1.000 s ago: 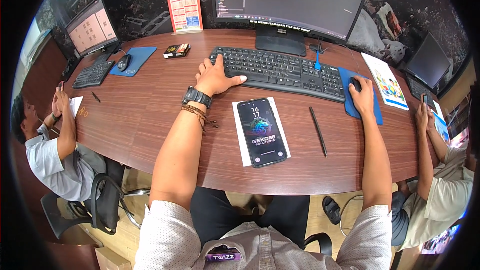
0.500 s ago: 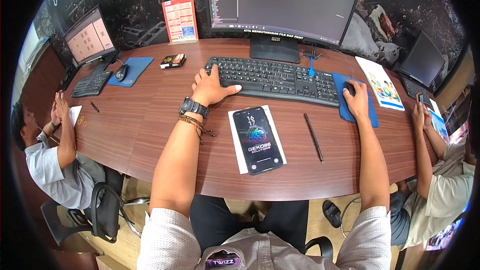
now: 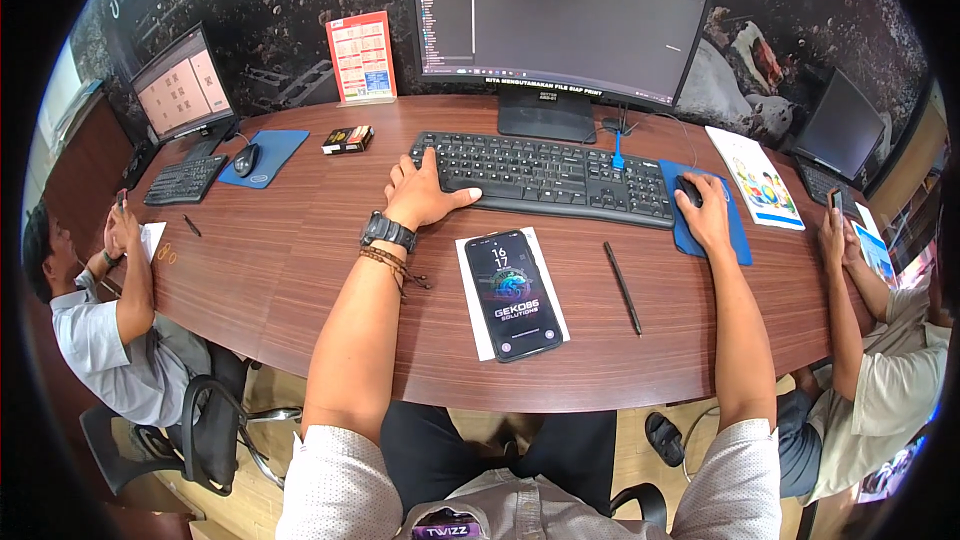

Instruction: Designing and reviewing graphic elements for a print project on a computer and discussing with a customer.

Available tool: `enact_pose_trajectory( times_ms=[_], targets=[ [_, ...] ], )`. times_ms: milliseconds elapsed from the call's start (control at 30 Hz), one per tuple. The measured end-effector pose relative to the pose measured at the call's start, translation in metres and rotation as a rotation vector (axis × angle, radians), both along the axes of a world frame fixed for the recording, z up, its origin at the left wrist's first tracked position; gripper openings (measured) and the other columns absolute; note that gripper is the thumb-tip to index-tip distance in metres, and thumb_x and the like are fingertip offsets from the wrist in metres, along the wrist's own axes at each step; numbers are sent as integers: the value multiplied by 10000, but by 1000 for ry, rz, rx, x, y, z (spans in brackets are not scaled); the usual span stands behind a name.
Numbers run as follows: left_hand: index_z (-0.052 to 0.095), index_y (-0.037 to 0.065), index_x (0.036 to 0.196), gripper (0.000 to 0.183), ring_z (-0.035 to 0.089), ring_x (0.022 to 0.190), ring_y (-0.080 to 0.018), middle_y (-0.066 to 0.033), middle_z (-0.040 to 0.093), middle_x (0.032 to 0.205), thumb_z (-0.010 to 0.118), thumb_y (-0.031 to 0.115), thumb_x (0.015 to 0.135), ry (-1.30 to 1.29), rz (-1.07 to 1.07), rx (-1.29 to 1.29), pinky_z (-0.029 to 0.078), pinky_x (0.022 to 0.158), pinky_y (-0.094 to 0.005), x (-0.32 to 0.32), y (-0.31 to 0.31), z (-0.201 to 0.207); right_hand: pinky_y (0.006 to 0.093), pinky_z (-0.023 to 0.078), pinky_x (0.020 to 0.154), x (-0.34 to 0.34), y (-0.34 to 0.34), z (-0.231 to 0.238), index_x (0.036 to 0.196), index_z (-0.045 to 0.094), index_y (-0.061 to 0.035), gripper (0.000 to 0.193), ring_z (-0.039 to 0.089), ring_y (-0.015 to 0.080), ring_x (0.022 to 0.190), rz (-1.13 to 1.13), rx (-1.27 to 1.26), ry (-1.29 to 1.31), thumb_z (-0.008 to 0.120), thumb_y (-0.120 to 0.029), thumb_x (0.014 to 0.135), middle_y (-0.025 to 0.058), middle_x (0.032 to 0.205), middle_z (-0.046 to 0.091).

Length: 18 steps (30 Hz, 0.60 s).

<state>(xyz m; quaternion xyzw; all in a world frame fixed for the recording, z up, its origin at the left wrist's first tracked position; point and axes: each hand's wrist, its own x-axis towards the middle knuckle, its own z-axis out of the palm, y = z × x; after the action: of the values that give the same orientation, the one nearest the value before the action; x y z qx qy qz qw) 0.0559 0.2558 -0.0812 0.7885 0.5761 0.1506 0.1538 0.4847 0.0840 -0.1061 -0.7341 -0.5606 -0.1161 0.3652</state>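
Note:
My left hand (image 3: 420,195) rests at the left end of a black keyboard (image 3: 565,172), its fingers spread over the keys and the thumb stretched along the front edge. My right hand (image 3: 708,218) is curved over a black computer mouse (image 3: 687,189) on a blue mouse pad (image 3: 735,240). Between my forearms a smartphone (image 3: 515,300) with its screen lit lies on a white sheet (image 3: 474,315). To its right is a thin black pen (image 3: 622,288). Behind the keyboard stands a wide monitor (image 3: 580,25) showing a dark file window.
A red-and-white card stand (image 3: 361,55) and a small dark box (image 3: 347,140) sit at the back left. A booklet (image 3: 755,175) lies right of the mouse pad. Seated people holding phones are at the far left (image 3: 125,320) and far right (image 3: 880,360), near other computers.
The view has tilted up a little, so the desk sits lower and more of the monitor's top shows. Both hands keep their places on keyboard and mouse.

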Motion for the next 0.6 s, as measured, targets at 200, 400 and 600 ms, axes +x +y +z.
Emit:
enact_pose_trajectory(
  times_ms=[200, 400, 600],
  targets=[
    [261, 37, 1511, 1191, 256, 1383, -466, -310, 291, 1466, 767, 692, 655, -2, -2, -6, 294, 1082, -569, 0, -1, 0, 424, 440, 994, -1, -2, 0, 1196, 643, -61, 408, 547, 379, 1147, 6, 0, 13, 693, -223, 826, 206, 1205, 554],
    [247, 22, 1524, 1242, 278, 1384, -445, -274, 297, 1475, 757, 728, 638, 25, 9, -1, 298, 1094, -564, -1, -1, 1, 425, 441, 993, -2, -2, 1, 1187, 646, -55, 396, 552, 378, 1136, -16, 3, 6, 682, -199, 819, 202, 1197, 558],
    [249, 23, 1524, 1242, 286, 1376, -450, -276, 308, 1464, 758, 727, 636, 23, 9, -4, 303, 1090, -563, 1, -2, 2, 424, 440, 997, -1, -3, 1, 1181, 650, -57, 395, 548, 375, 1145, -17, -1, 19, 684, -199, 814, 196, 1200, 556]
  ],
)
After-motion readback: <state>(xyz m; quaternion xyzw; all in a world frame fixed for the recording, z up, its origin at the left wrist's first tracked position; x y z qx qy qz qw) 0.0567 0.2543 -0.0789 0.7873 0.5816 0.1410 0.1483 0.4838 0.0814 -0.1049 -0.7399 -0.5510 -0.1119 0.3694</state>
